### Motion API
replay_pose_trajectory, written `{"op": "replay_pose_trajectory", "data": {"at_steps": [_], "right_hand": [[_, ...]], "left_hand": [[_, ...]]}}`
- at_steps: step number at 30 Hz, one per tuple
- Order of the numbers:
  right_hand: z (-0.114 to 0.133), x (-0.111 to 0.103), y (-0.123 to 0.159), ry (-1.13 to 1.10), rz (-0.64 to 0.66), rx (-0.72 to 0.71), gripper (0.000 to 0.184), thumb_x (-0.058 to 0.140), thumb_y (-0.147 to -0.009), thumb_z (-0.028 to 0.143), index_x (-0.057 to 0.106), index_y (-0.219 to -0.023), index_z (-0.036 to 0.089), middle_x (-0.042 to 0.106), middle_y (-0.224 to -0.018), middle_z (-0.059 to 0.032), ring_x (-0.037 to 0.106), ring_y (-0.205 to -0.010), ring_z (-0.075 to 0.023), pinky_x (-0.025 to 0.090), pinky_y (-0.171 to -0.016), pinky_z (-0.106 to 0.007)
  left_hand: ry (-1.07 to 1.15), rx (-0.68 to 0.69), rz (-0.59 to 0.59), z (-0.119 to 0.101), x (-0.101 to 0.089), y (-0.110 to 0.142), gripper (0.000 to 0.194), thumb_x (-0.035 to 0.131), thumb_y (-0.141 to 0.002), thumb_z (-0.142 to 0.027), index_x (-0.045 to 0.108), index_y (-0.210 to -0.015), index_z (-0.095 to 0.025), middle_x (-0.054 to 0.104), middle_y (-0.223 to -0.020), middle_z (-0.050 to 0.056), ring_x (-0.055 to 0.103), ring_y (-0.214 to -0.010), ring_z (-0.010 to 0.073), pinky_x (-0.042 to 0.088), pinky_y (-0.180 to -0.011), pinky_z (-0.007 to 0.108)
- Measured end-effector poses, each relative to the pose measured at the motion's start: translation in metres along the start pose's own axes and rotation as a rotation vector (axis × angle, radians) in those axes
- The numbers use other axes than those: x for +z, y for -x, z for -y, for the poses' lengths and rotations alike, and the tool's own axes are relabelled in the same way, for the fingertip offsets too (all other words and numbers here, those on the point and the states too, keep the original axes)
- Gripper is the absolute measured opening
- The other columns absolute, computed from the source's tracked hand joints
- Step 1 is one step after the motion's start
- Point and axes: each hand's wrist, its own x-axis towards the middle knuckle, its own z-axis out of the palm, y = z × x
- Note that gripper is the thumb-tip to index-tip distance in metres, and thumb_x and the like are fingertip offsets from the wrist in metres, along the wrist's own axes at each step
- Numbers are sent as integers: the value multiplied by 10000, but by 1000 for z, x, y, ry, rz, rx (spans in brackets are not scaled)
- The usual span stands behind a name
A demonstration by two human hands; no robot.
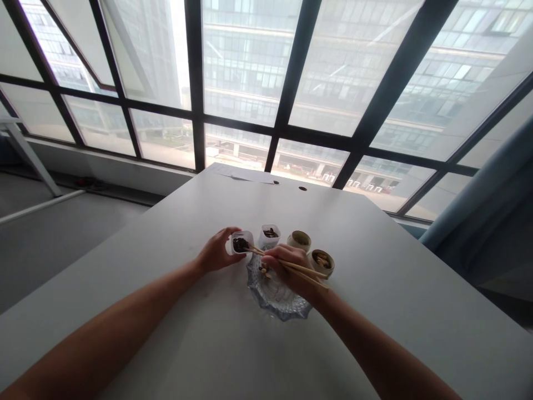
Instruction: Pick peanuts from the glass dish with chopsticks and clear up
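My left hand is closed round a small white plastic cup with dark pieces in it. A pair of wooden chopsticks is in my right hand, their tips reaching into that cup at the dark pieces. Whether the tips pinch a piece is too small to tell. Under my right hand lies a scalloped clear glass plate, partly hidden by the hand. On it rest several small pale pieces, seeds or nuts by their look.
Behind the plate stands a second white cup holding dark pieces. To its right are a greenish cup and another round cup with tan pieces. Paper lies at the white table's far end, and a blue curtain hangs right.
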Motion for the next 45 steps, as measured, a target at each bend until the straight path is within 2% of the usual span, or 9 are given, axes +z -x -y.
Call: {"op": "replay_pose_trajectory", "data": {"at_steps": [3, 8, 10, 15, 19, 23, 28, 37, 45], "right_hand": [[-2, -2, 0, 23, -21, 121, 365, 542, -973, 435, 647, -712, 203, 610, -624, -5, 558, -541, -126, 450, -536, -240], [-2, -27, 21, -124, -215, 400, 482, 536, -925, 597, 674, -683, 204, 633, -573, -31, 569, -473, -149, 469, -463, -255], [-1, -35, 30, -164, -209, 455, 500, 543, -912, 613, 681, -672, 197, 632, -550, -35, 559, -436, -148, 452, -420, -248], [3, -41, 41, -84, 154, 368, 425, 577, -933, 472, 670, -627, 193, 599, -504, -6, 543, -421, -125, 408, -419, -222], [0, -43, 42, 68, 25, 321, 425, 561, -939, 477, 664, -643, 190, 598, -528, -10, 540, -451, -123, 410, -455, -230], [-8, -50, 52, 42, -53, 409, 423, 541, -954, 496, 675, -691, 192, 625, -565, -20, 573, -476, -139, 441, -470, -242], [-6, -46, 58, -12, -22, 458, 426, 545, -947, 518, 680, -696, 201, 638, -579, -24, 571, -463, -142, 433, -449, -248], [4, -35, 46, 94, -13, 399, 496, 505, -953, 545, 625, -608, 209, 586, -511, -10, 547, -461, -136, 403, -467, -247], [8, -33, 45, 149, 88, 260, 492, 434, -998, 473, 559, -602, 208, 524, -496, 8, 473, -430, -115, 360, -460, -250]], "left_hand": [[-4, -24, 36, -1, -1, 0, 584, 752, -694, -411, 513, -1187, -210, 672, -1142, 111, 656, -1011, 260, 526, -875, 392], [8, -58, 68, -1, -2, -1, 568, 737, -698, -442, 520, -1169, -210, 684, -1109, 102, 664, -949, 247, 534, -827, 373], [11, -63, 72, 0, -2, -1, 569, 734, -702, -448, 521, -1170, -204, 686, -1107, 103, 663, -941, 241, 535, -825, 367], [18, -64, 86, 3, -1, -1, 578, 730, -716, -458, 515, -1187, -201, 688, -1110, 100, 663, -931, 230, 533, -823, 361], [22, -65, 90, 2, -2, -2, 588, 732, -714, -462, 515, -1191, -195, 690, -1108, 100, 665, -927, 226, 532, -823, 355], [29, -77, 85, -1, -3, -2, 581, 727, -707, -475, 527, -1178, -198, 701, -1079, 97, 666, -900, 224, 534, -817, 357], [23, -82, 91, -1, -3, -2, 585, 716, -711, -486, 530, -1184, -197, 698, -1097, 112, 666, -894, 233, 532, -806, 367], [42, -102, 94, -2, -3, -3, 595, 724, -699, -498, 534, -1179, -204, 700, -1077, 97, 660, -899, 224, 528, -823, 362], [50, -98, 98, -2, -3, -2, 584, 710, -712, -499, 527, -1181, -203, 703, -1077, 97, 660, -896, 221, 523, -822, 359]]}}
